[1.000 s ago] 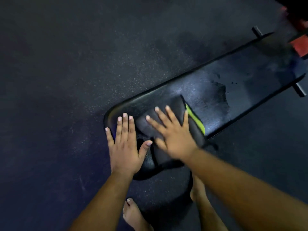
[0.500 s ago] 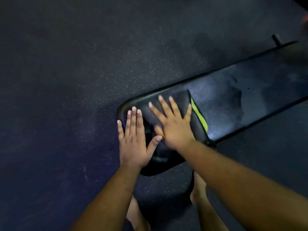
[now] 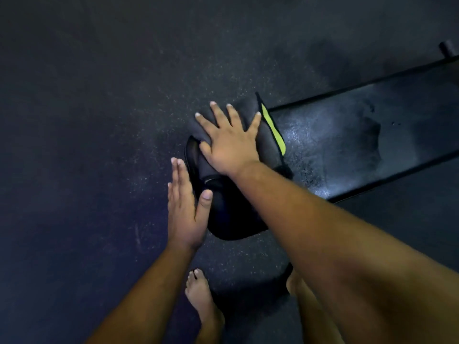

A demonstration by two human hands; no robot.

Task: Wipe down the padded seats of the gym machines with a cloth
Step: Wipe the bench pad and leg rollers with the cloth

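A long black padded bench seat (image 3: 347, 150) runs from the middle of the view up to the right; its surface shines wet. A dark cloth with a yellow-green stripe (image 3: 270, 135) lies over the seat's near rounded end. My right hand (image 3: 228, 142) presses flat on the cloth with fingers spread, and the cloth hangs a little past the far edge of the pad. My left hand (image 3: 183, 209) is turned on its edge against the left side of the pad's end, fingers straight, thumb on the pad top.
Dark speckled rubber floor (image 3: 99, 120) surrounds the bench. My bare feet (image 3: 201, 301) stand just below the pad's end. A black bar end (image 3: 447, 48) of the bench frame sticks out at the upper right.
My right hand has slid the cloth toward the pad's end and its far edge. My left hand has come off the pad top and now lies against its left side.
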